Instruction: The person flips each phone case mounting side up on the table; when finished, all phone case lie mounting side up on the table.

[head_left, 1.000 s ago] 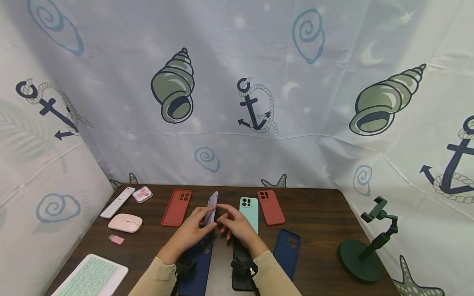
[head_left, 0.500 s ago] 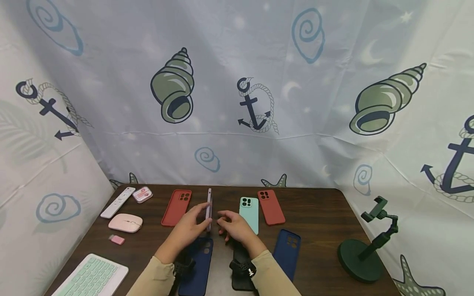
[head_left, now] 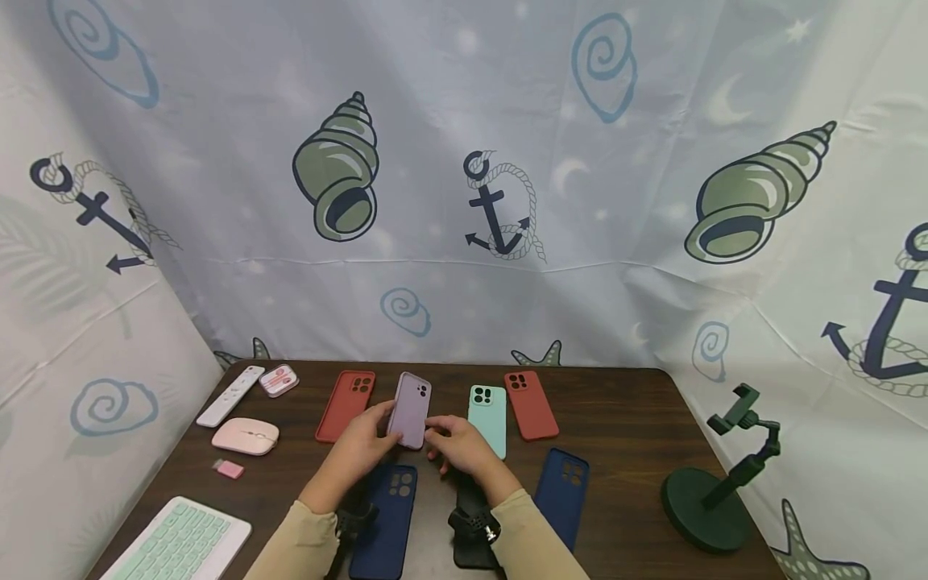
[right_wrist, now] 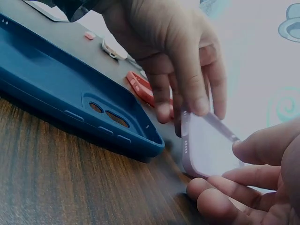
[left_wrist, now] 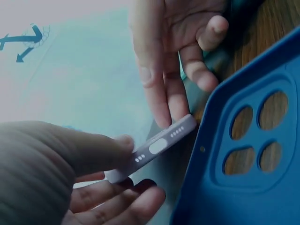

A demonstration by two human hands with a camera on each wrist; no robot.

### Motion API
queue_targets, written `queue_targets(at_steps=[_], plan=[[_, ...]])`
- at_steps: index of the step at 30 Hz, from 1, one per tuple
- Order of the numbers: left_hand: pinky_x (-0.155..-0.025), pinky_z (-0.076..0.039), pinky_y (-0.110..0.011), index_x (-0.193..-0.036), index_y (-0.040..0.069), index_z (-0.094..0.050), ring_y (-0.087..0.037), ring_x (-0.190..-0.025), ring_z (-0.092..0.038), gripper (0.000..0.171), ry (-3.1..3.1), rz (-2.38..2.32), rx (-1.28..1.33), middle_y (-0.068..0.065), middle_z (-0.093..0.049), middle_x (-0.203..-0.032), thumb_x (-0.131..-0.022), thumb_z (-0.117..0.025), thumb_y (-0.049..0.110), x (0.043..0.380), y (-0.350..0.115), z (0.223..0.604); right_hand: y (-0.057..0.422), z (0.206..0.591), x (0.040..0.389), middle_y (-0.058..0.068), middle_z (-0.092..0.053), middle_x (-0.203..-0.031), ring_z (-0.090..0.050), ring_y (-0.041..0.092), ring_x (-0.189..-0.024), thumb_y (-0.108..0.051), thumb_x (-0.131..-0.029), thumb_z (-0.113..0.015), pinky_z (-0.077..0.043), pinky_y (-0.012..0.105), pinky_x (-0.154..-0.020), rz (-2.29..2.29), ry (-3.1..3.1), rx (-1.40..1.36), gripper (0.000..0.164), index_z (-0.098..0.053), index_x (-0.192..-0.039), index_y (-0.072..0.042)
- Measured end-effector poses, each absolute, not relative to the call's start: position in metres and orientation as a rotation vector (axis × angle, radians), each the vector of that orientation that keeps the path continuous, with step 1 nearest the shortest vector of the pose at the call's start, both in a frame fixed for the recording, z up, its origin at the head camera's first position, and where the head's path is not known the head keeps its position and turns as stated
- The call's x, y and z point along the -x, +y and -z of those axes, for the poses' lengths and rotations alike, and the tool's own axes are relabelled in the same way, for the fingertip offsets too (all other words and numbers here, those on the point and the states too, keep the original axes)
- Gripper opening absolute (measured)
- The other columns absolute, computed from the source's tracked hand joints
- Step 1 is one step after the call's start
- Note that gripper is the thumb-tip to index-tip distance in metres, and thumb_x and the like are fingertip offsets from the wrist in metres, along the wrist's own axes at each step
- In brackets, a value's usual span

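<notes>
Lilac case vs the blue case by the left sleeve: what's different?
Colour: the lilac case is pale purple, the blue case dark blue.
Pose: the lilac case is tilted up in the left hand; the blue case lies on the table.
Openings: the lilac case's camera cluster looks smaller than the blue case's four large holes.
Shared: both have camera openings near one corner.

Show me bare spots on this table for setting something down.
Widest: between the right red phone case, right navy phone case and green phone stand. Smaller: between the mouse, pink USB stick, keyboard and left hand. Crowded: the middle, where the lilac phone case and right hand are near the mint phone case and left navy phone case.
</notes>
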State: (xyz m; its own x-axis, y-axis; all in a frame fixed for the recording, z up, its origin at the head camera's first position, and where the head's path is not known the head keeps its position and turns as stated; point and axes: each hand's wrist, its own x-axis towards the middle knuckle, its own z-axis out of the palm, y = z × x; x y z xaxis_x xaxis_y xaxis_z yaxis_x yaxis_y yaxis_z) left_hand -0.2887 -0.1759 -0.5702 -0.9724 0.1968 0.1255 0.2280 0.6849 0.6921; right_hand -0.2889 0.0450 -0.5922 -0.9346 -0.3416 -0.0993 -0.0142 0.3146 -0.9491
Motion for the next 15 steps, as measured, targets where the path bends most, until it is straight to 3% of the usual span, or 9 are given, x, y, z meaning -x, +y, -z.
queue_targets(at_steps=[4,9,15], plan=[[-0.092,-0.054,-0.048,-0.143,-0.001,-0.053,-0.027,-0.107,-0.066,0.066,-2.887,1.099,0.344,-0.019,-0.065,-0.130,-0.087,-0.081,0.019,0.291,-0.179,0.574,0.045,0.592,0.289,0.011,-0.065,-0.103,-0.069,0.027,-0.073,-0.023,-0.101,-0.061,-0.054,0.033,-0.050,1.662,2.306,0.336,0.039,-0.063,-0.136,-0.006],[-0.080,-0.051,-0.039,-0.141,-0.003,-0.056,-0.021,-0.091,-0.059,0.066,-2.895,1.051,0.345,-0.017,-0.062,-0.115,-0.084,-0.083,0.018,0.291,-0.180,0.577,0.045,0.592,0.289,0.010,-0.061,-0.108,-0.069,0.027,-0.075,-0.023,-0.102,-0.061,-0.054,0.033,-0.050,1.660,2.308,0.340,0.038,-0.063,-0.137,-0.007],[-0.073,-0.049,-0.030,-0.140,-0.004,-0.056,-0.017,-0.085,-0.056,0.065,-2.936,1.013,0.326,-0.014,-0.055,-0.106,-0.085,-0.082,0.018,0.292,-0.180,0.586,0.045,0.592,0.288,0.010,-0.060,-0.110,-0.069,0.027,-0.074,-0.024,-0.102,-0.061,-0.054,0.033,-0.050,1.651,2.317,0.342,0.039,-0.062,-0.137,-0.007]])
